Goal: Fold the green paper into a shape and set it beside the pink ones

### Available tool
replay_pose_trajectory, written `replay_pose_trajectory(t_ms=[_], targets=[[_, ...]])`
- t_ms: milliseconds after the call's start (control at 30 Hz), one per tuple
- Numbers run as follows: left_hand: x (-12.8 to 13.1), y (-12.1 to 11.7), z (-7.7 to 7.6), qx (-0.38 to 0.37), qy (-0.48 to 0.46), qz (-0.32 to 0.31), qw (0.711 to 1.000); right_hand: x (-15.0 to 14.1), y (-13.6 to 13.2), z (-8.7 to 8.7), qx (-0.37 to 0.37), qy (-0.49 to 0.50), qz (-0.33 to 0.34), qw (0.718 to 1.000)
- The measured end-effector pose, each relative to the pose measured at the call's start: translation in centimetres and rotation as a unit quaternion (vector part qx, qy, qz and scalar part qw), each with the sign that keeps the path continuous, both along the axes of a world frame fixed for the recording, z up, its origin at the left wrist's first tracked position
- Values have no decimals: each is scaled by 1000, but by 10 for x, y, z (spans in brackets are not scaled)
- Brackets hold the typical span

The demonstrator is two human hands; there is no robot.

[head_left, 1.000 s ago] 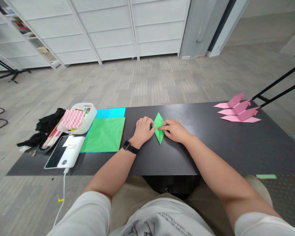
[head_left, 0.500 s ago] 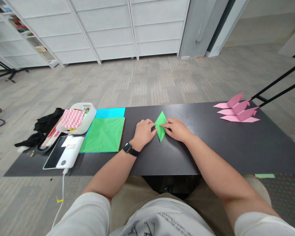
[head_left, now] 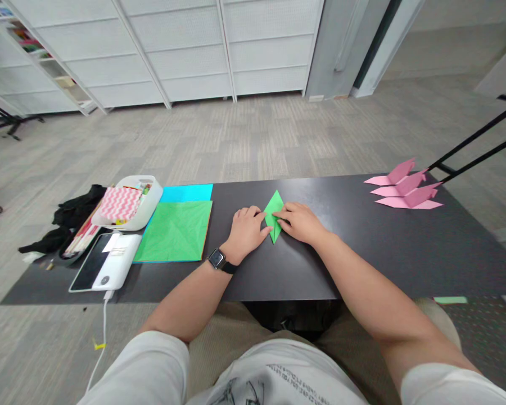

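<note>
A green sheet of origami paper [head_left: 277, 201], folded into a narrow diamond with a crease down its lower half, lies on the dark table between my hands. My left hand [head_left: 244, 232] grips its left edge, with the thumb and fingertips on the paper. From the other side my right hand [head_left: 302, 221] presses fingertips onto the middle of the diamond and holds its right edge. The fingers cover parts of the folds there.
Pink folded paper birds [head_left: 407, 188] stand at the table's [head_left: 388, 253] far right. To my left lie green square sheets [head_left: 177, 230] over a blue sheet [head_left: 188, 193], a white basket [head_left: 152, 202], a white device [head_left: 118, 261] with a cable, and black cloth [head_left: 78, 205].
My left thumb has shifted slightly onto the diamond's left edge. The hands and paper otherwise keep nearly the same place; the whole view has drifted a little.
</note>
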State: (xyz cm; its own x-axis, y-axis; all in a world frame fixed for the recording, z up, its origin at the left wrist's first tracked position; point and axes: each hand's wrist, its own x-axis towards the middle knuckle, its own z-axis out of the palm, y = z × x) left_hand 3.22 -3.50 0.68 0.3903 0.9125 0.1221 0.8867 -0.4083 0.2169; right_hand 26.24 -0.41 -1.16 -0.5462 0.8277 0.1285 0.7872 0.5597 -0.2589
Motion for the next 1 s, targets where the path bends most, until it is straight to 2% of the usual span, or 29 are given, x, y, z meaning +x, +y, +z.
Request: replay_pose_trajectory(t_ms=[133,333,567,1000], targets=[[5,-9,3,6,34,7,999,1,0,1,-5,7,8,1000],[7,-13,0,3,45,13,999,3,2,-3,2,12,8,1000],[2,-16,-2,-35,58,-6,998,3,3,-6,1,18,-1,1000],[-5,-8,-2,-71,49,-34,996,6,5,-10,3,28,12,1000]])
